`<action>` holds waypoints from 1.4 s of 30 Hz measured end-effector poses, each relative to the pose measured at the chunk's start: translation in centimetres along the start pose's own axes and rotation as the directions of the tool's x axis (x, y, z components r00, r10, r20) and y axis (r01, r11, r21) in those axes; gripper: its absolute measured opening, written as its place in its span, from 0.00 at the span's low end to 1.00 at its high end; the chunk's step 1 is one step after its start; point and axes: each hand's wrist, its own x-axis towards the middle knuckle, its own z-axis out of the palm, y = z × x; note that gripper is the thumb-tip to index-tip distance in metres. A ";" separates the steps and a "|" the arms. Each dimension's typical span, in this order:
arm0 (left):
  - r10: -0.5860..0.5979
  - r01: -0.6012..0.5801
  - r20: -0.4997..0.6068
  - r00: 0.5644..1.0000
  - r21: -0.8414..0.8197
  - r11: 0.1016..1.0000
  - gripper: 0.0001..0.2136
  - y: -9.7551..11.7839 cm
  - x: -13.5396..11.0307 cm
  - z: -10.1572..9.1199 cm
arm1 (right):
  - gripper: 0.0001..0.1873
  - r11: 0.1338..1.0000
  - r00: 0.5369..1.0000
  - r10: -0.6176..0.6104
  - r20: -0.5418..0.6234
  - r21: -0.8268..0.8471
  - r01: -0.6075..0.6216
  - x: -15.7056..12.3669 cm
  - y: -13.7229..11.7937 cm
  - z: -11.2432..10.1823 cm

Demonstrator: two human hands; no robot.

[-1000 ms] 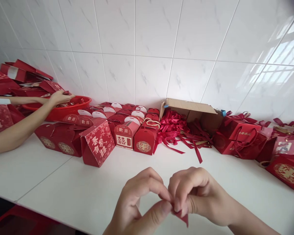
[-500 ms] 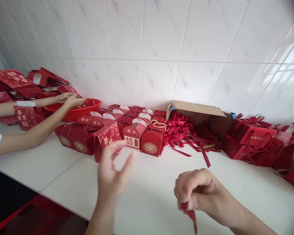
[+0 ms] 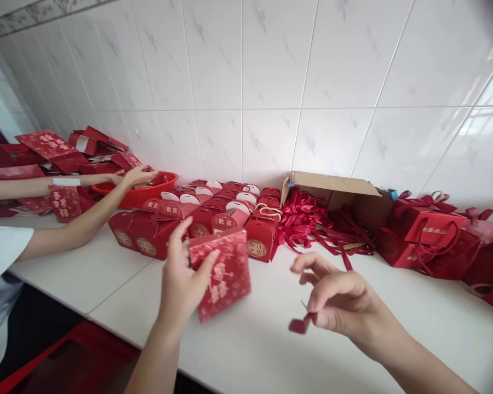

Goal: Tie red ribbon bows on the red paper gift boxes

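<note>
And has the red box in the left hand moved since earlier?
Yes: relative to the cardboard box, the held red box moved rightward and nearer the person.

Two hands (image 3: 184,287) are holding one box (image 3: 225,279) and one strip (image 3: 298,326). One desk (image 3: 246,350), one basin (image 3: 145,198), one carton (image 3: 332,182) and one co-worker's two arms (image 3: 80,223) are showing. Other boxes (image 3: 258,241) and ribbons (image 3: 301,213) are overlapping beyond count.

Patterned red box (image 3: 230,273) now in left fingers (image 3: 207,269), drawn nearer
</note>
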 end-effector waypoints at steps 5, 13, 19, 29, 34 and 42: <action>-0.116 0.163 0.309 0.944 -0.132 0.978 0.16 3.1 -4.9 3.6 | 0.04 0.955 0.997 -0.014 -0.074 -0.297 -0.009 0.4 1.2 -0.4; -0.183 0.276 0.312 0.932 -0.287 0.917 0.07 3.6 -7.3 5.2 | 0.03 0.974 0.989 0.019 -0.148 -0.221 -0.052 0.6 3.5 0.2; -0.199 0.329 0.350 0.915 -0.366 0.871 0.07 3.4 -7.9 5.3 | 0.04 0.979 0.981 -0.001 -0.192 -0.199 -0.038 0.3 4.0 0.5; -0.137 0.284 0.412 0.901 -0.319 0.904 0.06 2.5 -8.0 5.0 | 0.03 0.968 0.976 -0.081 -0.202 -0.250 0.028 0.2 4.6 0.5; 0.005 0.139 0.397 0.918 -0.332 0.933 0.04 1.8 -8.4 4.9 | 0.16 0.974 0.963 -0.111 -0.246 -0.218 0.056 0.2 4.6 1.1; 0.362 -0.343 0.166 0.917 -0.133 0.930 0.26 1.5 -8.9 5.5 | 0.09 0.883 0.906 -0.336 -0.256 -0.422 0.208 -0.2 3.6 1.7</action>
